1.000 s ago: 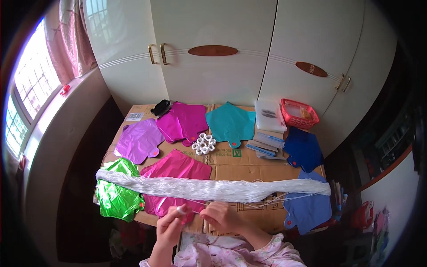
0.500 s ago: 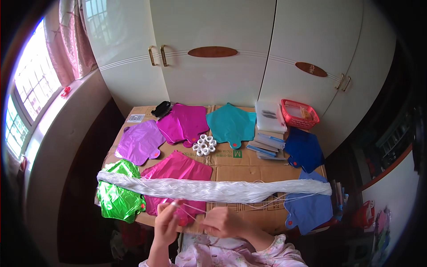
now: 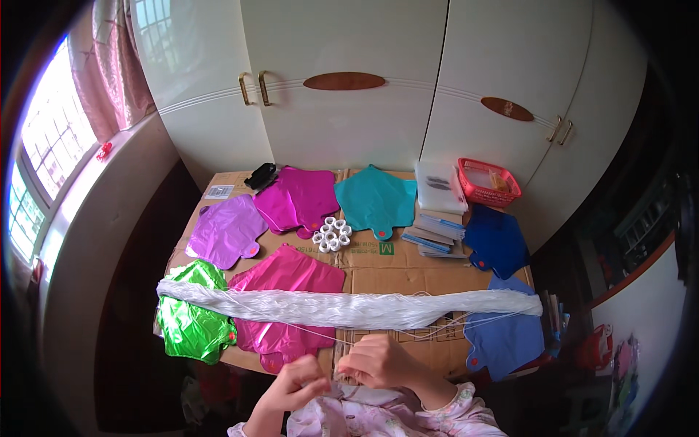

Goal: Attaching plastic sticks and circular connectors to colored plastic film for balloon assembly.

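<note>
A long bundle of white string (image 3: 364,309) lies across the cardboard-covered table, left to right. My right hand (image 3: 378,362) is closed at the near edge, and a thin strand from the bundle runs to its fingertips. Just left of it, my left hand (image 3: 297,384) has its fingers curled in; what they hold, if anything, is hidden. Under the bundle are flat foil balloons: a pink one (image 3: 291,273) nearest my left hand, a shiny green one (image 3: 191,317) at the left end and a periwinkle blue one (image 3: 506,339) at the right end.
Behind lie lilac (image 3: 227,229), magenta (image 3: 297,202), teal (image 3: 376,200) and dark blue (image 3: 496,240) foil balloons. White tape rolls (image 3: 331,235), packet stacks (image 3: 437,234), clear plastic bags (image 3: 440,191), a red basket (image 3: 489,191) and a black object (image 3: 261,176) sit among them.
My left hand has come down and nearer to me, its fingers now curled. The loop of string between the hands no longer shows. My right hand has shifted slightly right.
</note>
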Demonstrator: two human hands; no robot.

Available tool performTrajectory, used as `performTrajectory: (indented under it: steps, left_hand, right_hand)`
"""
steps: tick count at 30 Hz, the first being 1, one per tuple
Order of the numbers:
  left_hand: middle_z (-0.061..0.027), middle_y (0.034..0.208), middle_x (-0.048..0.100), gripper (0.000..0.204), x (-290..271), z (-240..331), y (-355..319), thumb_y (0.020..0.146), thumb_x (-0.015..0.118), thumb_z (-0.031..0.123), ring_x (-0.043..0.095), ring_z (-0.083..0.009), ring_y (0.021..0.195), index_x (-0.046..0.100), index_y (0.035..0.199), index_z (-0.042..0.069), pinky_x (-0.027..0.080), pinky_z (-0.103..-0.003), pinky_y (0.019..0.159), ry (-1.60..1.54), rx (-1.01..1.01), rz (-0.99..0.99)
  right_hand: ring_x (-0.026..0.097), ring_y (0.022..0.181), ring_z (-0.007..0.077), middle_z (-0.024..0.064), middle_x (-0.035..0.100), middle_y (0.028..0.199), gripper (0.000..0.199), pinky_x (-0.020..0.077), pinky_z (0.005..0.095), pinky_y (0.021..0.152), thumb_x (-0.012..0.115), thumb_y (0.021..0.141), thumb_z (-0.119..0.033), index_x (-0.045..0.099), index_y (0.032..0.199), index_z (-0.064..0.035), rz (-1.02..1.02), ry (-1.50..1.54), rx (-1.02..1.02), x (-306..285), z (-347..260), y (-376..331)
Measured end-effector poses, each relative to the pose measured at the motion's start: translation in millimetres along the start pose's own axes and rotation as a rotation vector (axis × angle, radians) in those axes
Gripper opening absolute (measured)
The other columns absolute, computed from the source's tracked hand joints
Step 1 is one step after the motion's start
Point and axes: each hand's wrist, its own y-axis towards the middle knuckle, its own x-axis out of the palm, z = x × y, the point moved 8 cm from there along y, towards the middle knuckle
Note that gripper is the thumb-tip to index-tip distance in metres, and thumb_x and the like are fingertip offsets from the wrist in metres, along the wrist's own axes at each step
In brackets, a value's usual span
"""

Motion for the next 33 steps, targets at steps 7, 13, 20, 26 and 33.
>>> performTrajectory:
  steps: [7, 13, 20, 26, 33]
  left_hand:
    - [-0.0018, 0.065, 0.056, 0.008, -28.4, -6.7, -1.0, 0.083, 0.059, 0.013, 0.05, -0.0161, 0.076, 0.063, 0.078, 0.007, 0.035, -0.033, 0.069, -1.076, -0.012, 0.792]
    - [-0.0054, 0.058, 0.052, 0.023, -3.5, 0.5, -1.3, 0.079, 0.061, 0.013, 0.048, -0.0214, 0.064, 0.053, 0.059, 0.003, 0.037, -0.033, 0.061, -0.092, 0.088, 0.075]
    - [-0.0105, 0.072, 0.059, 0.017, -19.4, 32.4, 12.2, 0.084, 0.056, 0.012, 0.049, -0.0219, 0.081, 0.061, 0.079, -0.003, 0.038, -0.036, 0.072, 0.521, 0.181, 0.423]
    - [-0.0116, 0.069, 0.058, 0.028, -7.5, 7.6, -5.7, 0.088, 0.053, 0.016, 0.049, -0.0212, 0.076, 0.06, 0.076, -0.008, 0.037, -0.034, 0.064, -0.955, 0.346, 0.151]
    - [-0.0094, 0.066, 0.06, 0.019, 4.9, 8.7, 4.6, 0.084, 0.056, 0.01, 0.048, -0.0172, 0.075, 0.065, 0.09, -0.006, 0.037, -0.033, 0.069, -0.291, 0.132, -0.043]
  right_hand:
    - [0.056, 0.054, 0.0238, 0.0073, 0.059, 0.066, 0.007, 0.0455, 0.0328, 0.052, 0.064, 0.075, -0.009, 0.059, 0.077, -0.0047, 0.042, 0.048, 0.121, 21.1, 23.5, -16.5]
    - [0.056, 0.052, 0.0235, 0.0069, 0.057, 0.062, 0.008, 0.0452, 0.0327, 0.051, 0.065, 0.075, -0.01, 0.06, 0.077, -0.0043, 0.01, 0.021, 0.067, -8.4, 3.4, -3.5]
    - [0.056, 0.053, 0.0239, 0.0061, 0.056, 0.061, 0.009, 0.0447, 0.0333, 0.051, 0.065, 0.074, -0.011, 0.06, 0.079, -0.0053, 0.021, 0.0, 0.019, 10.7, -1.6, -11.7]
    - [0.057, 0.053, 0.0233, 0.0049, 0.056, 0.061, 0.009, 0.0448, 0.0342, 0.051, 0.065, 0.076, -0.013, 0.06, 0.079, -0.0067, 0.019, -0.024, 0.095, 16.4, 24.4, -15.2]
    - [0.058, 0.055, 0.024, 0.0055, 0.059, 0.064, 0.006, 0.0464, 0.033, 0.053, 0.065, 0.076, -0.01, 0.06, 0.077, -0.0064, 0.022, 0.06, 0.096, -3.2, 5.7, -6.6]
